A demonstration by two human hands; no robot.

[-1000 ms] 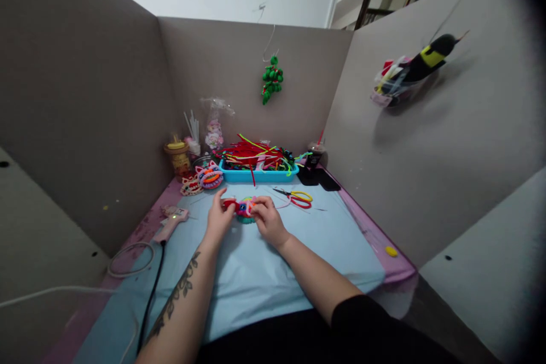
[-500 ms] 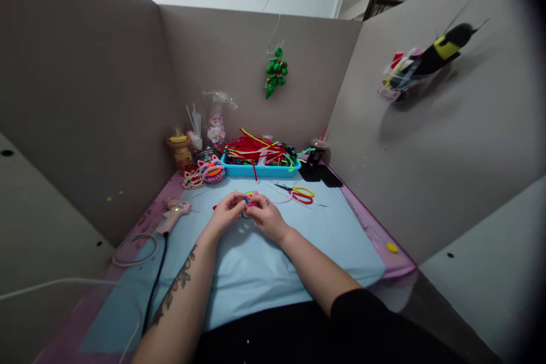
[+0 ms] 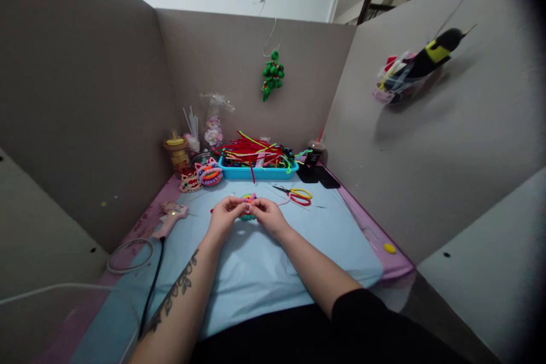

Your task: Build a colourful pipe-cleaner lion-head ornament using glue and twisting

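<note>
A small multicoloured pipe-cleaner figure [image 3: 247, 218] sits between my two hands over the blue sheet [image 3: 294, 261]. Teal shows along its lower edge, with pink and yellow-green above. My left hand [image 3: 226, 216] is closed on its left side, and my right hand [image 3: 269, 217] pinches it from the right. Thumbs and fingertips meet at its middle, hiding much of it. From behind my right fingers a thin pink strand [image 3: 284, 202] runs toward the scissors [image 3: 296, 195], whose red and yellow handles point right.
At the back is a blue tray [image 3: 260, 173] of pipe cleaners. Left of it stand finished pipe-cleaner faces [image 3: 209, 172] and a cup [image 3: 177, 153]. A pink glue gun [image 3: 170, 220] with its cord lies left. Black flat pieces [image 3: 327, 177] and a drink cup [image 3: 314, 152] are right.
My fingertips have shifted on the pipe-cleaner figure, coming closer together at its middle. More of its teal lower edge shows now. The whole view has moved slightly.
</note>
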